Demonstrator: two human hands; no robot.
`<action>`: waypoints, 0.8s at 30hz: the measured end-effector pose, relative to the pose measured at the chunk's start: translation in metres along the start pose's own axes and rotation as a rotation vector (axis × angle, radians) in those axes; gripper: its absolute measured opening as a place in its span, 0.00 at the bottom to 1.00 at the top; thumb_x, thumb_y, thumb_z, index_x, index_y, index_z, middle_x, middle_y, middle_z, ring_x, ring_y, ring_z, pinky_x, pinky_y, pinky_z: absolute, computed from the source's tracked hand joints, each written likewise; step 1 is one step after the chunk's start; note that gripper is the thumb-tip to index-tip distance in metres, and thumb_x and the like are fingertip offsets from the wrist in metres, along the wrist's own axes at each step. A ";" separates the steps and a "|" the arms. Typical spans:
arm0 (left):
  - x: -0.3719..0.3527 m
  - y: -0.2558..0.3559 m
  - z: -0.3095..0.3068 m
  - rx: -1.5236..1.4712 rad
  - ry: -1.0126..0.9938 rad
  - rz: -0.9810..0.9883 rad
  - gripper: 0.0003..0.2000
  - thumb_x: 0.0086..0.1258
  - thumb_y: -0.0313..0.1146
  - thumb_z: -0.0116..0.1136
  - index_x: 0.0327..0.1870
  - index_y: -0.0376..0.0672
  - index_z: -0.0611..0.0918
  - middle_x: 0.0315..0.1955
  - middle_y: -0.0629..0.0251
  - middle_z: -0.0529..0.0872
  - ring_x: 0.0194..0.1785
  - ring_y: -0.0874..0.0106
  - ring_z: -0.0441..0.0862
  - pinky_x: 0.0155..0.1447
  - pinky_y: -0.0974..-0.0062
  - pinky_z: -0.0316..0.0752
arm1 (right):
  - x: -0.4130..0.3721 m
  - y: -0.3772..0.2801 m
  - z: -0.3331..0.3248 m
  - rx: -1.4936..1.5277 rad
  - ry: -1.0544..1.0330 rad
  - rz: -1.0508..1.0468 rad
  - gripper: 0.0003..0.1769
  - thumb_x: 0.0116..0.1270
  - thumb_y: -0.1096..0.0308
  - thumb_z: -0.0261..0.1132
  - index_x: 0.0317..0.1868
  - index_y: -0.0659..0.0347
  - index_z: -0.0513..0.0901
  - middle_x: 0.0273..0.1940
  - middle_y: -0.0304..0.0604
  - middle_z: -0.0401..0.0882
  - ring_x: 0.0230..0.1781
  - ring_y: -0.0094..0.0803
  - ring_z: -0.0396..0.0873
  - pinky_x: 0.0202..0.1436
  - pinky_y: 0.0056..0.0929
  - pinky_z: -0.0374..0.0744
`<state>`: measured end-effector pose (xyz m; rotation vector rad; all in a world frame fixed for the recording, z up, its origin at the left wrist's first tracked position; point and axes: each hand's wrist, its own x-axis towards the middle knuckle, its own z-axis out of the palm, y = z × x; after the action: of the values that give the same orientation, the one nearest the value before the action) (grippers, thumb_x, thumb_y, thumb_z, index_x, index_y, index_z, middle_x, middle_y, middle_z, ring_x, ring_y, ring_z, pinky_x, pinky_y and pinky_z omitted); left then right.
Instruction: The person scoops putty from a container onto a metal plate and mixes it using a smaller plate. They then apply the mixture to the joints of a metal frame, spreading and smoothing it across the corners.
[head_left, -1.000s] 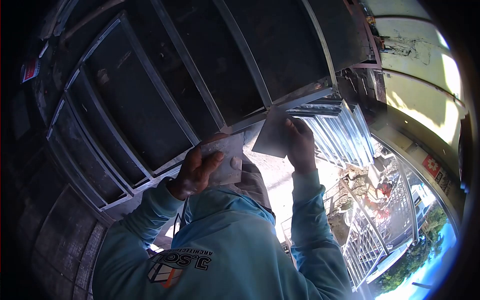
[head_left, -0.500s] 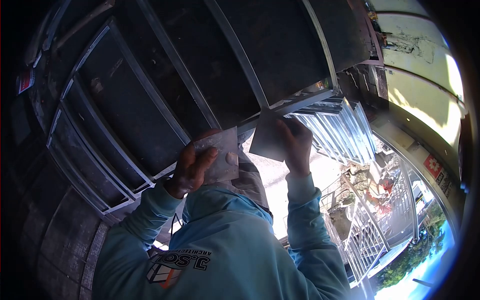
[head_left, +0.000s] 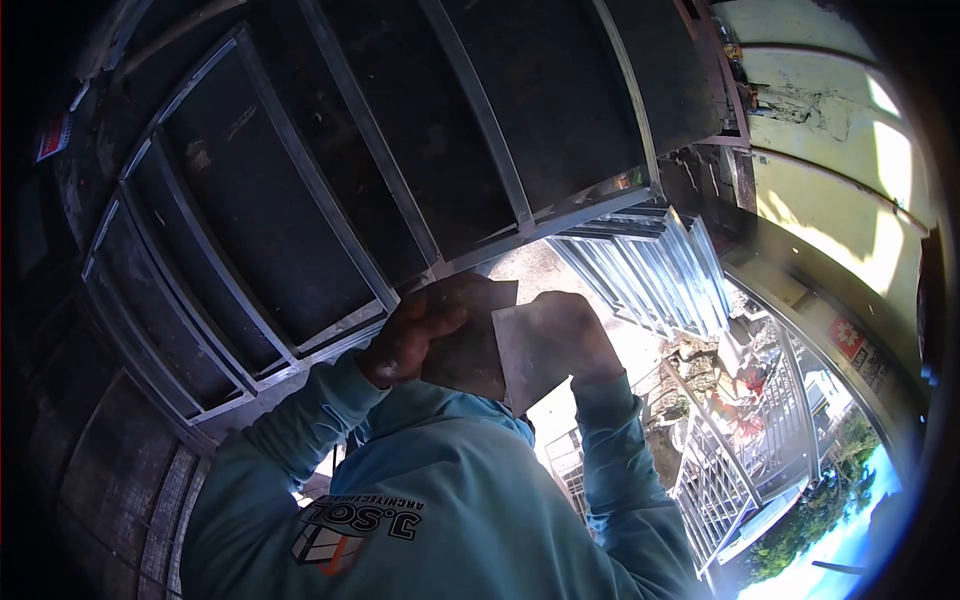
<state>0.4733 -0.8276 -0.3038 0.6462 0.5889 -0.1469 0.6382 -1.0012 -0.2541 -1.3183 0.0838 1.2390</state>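
Note:
My left hand (head_left: 425, 325) is closed on a thin square metal plate (head_left: 465, 360), which looks dark and shaded and is partly covered. In my right hand (head_left: 580, 330) is a second square metal plate (head_left: 530, 355), pale grey in the light. The two plates meet in front of my chest, the right one's edge overlapping the left one in this view. Just beyond my hands runs the lower bar of a metal frame (head_left: 480, 255) with several long crossbars over dark panels.
Bundled shiny metal profiles (head_left: 655, 270) lie to the right of the frame. Farther right are a white railing (head_left: 735, 470), rubble (head_left: 690, 370) and a pale yellow wall (head_left: 830, 130). A dark panelled surface (head_left: 110, 480) fills the lower left.
Both plates have come together and now overlap, where they were apart before. My right hand has moved down and turned its plate, which now catches the light; the left plate has tilted into shade.

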 end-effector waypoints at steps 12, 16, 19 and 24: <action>-0.037 0.014 -0.032 -0.095 0.123 0.209 0.25 0.66 0.35 0.59 0.62 0.35 0.73 0.53 0.58 0.80 0.58 0.68 0.77 0.64 0.70 0.69 | 0.157 -0.093 0.072 -2.087 -0.540 -0.124 0.09 0.57 0.70 0.58 0.32 0.65 0.84 0.36 0.56 0.83 0.37 0.50 0.83 0.43 0.42 0.81; -0.048 0.002 -0.034 -0.113 0.165 0.306 0.24 0.66 0.35 0.58 0.62 0.35 0.74 0.48 0.62 0.82 0.51 0.73 0.78 0.59 0.73 0.71 | 0.183 -0.063 0.093 -2.281 -0.643 0.041 0.11 0.59 0.71 0.55 0.33 0.64 0.85 0.37 0.55 0.84 0.39 0.46 0.84 0.44 0.40 0.82; -0.060 -0.011 -0.048 0.042 0.231 0.284 0.24 0.66 0.33 0.58 0.62 0.35 0.74 0.46 0.64 0.82 0.50 0.75 0.78 0.58 0.74 0.71 | 0.186 -0.055 0.094 -2.296 -0.710 0.150 0.19 0.58 0.72 0.58 0.50 0.66 0.83 0.52 0.58 0.81 0.52 0.50 0.81 0.52 0.43 0.80; -0.061 -0.032 -0.050 -0.017 0.271 0.302 0.22 0.67 0.32 0.57 0.61 0.35 0.74 0.48 0.62 0.82 0.51 0.73 0.78 0.58 0.73 0.72 | 0.189 -0.085 0.073 -2.078 -0.926 0.159 0.17 0.57 0.62 0.65 0.45 0.61 0.85 0.45 0.51 0.83 0.46 0.44 0.82 0.50 0.40 0.80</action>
<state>0.3892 -0.8255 -0.3187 0.7361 0.7435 0.2314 0.7353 -0.8096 -0.2977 -2.0462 -2.3180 1.8832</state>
